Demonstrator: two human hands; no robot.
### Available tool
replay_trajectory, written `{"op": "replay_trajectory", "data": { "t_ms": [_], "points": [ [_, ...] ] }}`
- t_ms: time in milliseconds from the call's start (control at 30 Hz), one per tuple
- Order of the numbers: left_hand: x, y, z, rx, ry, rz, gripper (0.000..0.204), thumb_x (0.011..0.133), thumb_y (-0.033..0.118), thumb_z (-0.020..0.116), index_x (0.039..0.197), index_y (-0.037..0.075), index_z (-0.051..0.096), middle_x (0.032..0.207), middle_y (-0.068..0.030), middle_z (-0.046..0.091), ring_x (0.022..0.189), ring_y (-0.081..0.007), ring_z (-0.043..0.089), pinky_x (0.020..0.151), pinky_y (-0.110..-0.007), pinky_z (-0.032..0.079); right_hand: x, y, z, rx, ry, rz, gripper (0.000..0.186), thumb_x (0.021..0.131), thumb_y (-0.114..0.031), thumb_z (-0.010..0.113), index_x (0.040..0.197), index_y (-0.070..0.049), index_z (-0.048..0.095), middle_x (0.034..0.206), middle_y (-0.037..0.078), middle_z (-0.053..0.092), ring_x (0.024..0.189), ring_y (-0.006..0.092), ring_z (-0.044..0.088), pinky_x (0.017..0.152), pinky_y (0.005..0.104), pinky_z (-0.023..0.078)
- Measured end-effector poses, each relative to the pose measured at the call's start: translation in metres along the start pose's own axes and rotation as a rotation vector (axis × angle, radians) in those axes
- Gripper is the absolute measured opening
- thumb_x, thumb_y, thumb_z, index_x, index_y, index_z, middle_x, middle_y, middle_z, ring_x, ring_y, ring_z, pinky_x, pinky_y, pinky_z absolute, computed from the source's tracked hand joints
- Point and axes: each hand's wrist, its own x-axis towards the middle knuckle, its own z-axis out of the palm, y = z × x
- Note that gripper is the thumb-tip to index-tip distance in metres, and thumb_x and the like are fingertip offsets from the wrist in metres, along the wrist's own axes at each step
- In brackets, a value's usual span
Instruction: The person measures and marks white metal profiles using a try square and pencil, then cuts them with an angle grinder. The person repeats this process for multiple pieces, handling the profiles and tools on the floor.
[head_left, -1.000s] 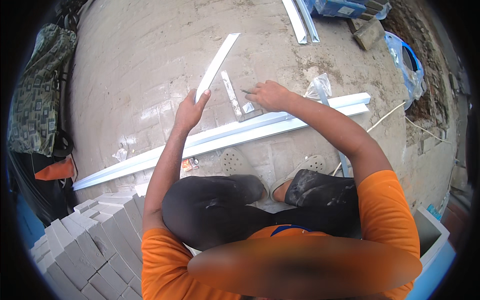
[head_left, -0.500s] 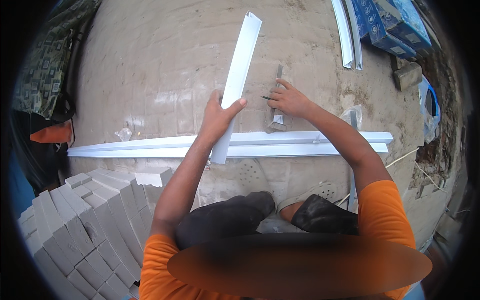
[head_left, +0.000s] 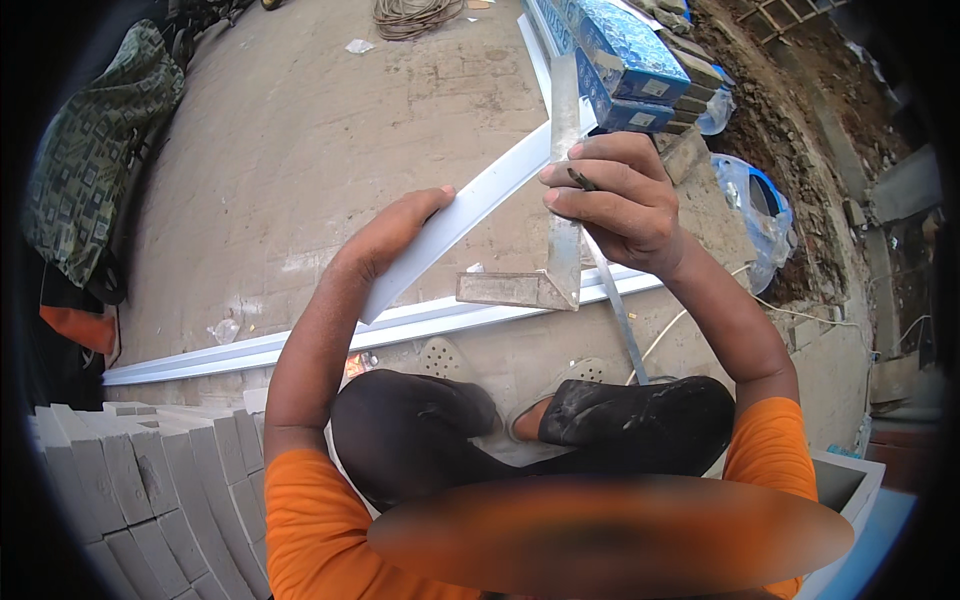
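My left hand (head_left: 400, 230) is closed around a short white channel profile (head_left: 460, 212), which slants up to the right above the floor. In my right hand (head_left: 630, 205) is a metal try square (head_left: 564, 245), its blade upright and its stock pointing left at the lower end. A thin dark pen-like stick (head_left: 581, 180) also sits between the right fingers. The square's blade crosses in front of the profile's far end; whether they touch I cannot tell. Below both hands, long white profiles (head_left: 250, 352) lie across the floor.
Grey blocks (head_left: 160, 490) are stacked at the lower left. Blue boxes (head_left: 625, 60) stand at the upper right, near a plastic bag (head_left: 760, 225). A narrow metal strip (head_left: 622, 320) lies by my right foot. A coil of rope or hose (head_left: 415, 15) is at the far edge.
My right hand has lifted the try square off the floor and turned it. The short profile now leans further right, its far end behind the square's blade. The head view has shifted.
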Motion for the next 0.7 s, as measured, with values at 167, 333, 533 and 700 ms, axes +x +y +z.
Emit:
{"op": "replay_trajectory", "data": {
  "t_ms": [167, 333, 533, 700],
  "points": [
    [-0.053, 0.055, 0.044, -0.024, -0.370, 0.211, 0.093, 0.105, 0.074, 0.056, 0.162, 0.000, 0.055, 0.149, -0.0259, 0.066, 0.131, -0.0314, 0.066, 0.113, -0.041, 0.050, -0.004, -0.017, -0.039, -0.100, -0.156, -0.174, 0.020, 0.090, -0.021, 0.081, 0.109, -0.013, 0.083, 0.141, 0.005, 0.076, 0.129, 0.0269, 0.073, 0.098, 0.0418, 0.065],
    [-0.067, 0.075, 0.084, 0.274, -0.371, 0.384, 0.084, 0.109, 0.068, 0.058, 0.155, -0.002, 0.061, 0.142, -0.0278, 0.070, 0.129, -0.0309, 0.070, 0.111, -0.043, 0.053, -0.022, -0.031, -0.055, -0.297, -0.277, -0.105, 0.025, 0.090, -0.024, 0.079, 0.114, -0.017, 0.083, 0.150, 0.000, 0.071, 0.136, 0.0216, 0.067, 0.110, 0.0421, 0.056],
    [-0.070, 0.066, 0.113, 0.178, -0.149, 0.500, 0.076, 0.112, 0.064, 0.054, 0.137, -0.006, 0.072, 0.119, -0.0249, 0.078, 0.110, -0.0285, 0.075, 0.099, -0.040, 0.057, -0.007, -0.056, -0.069, -0.387, -0.212, 0.035, 0.033, 0.093, -0.016, 0.078, 0.126, -0.014, 0.081, 0.136, 0.001, 0.077, 0.118, 0.0212, 0.072, 0.103, 0.0416, 0.057],
    [-0.084, 0.071, 0.102, 0.001, 0.119, 0.577, 0.076, 0.114, 0.062, 0.052, 0.093, -0.007, 0.077, 0.077, -0.0129, 0.071, 0.076, -0.0220, 0.068, 0.072, -0.042, 0.053, -0.019, -0.111, -0.063, 0.068, 0.676, 0.752, 0.045, 0.108, -0.023, 0.076, 0.146, 0.000, 0.067, 0.128, 0.018, 0.075, 0.109, 0.0231, 0.074, 0.094, 0.0352, 0.061]
  ]
}}
